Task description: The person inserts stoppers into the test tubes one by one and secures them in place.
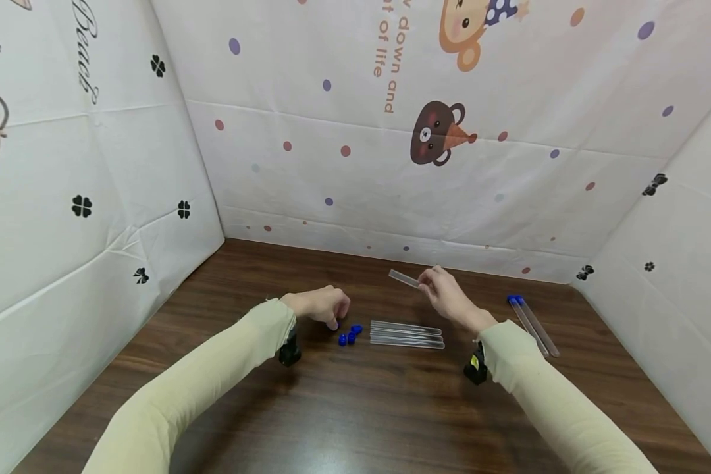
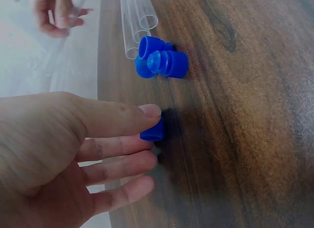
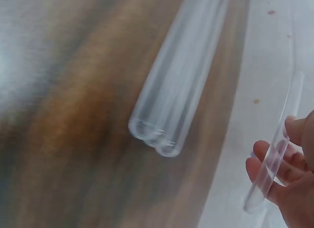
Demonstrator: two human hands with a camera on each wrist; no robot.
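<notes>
My left hand pinches a blue stopper between thumb and forefinger, low over the table, the other fingers stretched out below. Just beyond it, three more blue stoppers lie in a cluster. A clear test tube slants in my right hand, held between thumb and fingers above the table. Its open end points left in the head view, while the rounded end shows in the right wrist view. Three clear test tubes lie side by side between the hands, open ends toward the stoppers.
Two tubes with blue stoppers lie at the right of the brown wooden table. Printed white cloth walls stand behind the table and at both sides. A dark wrist camera sits under the left wrist.
</notes>
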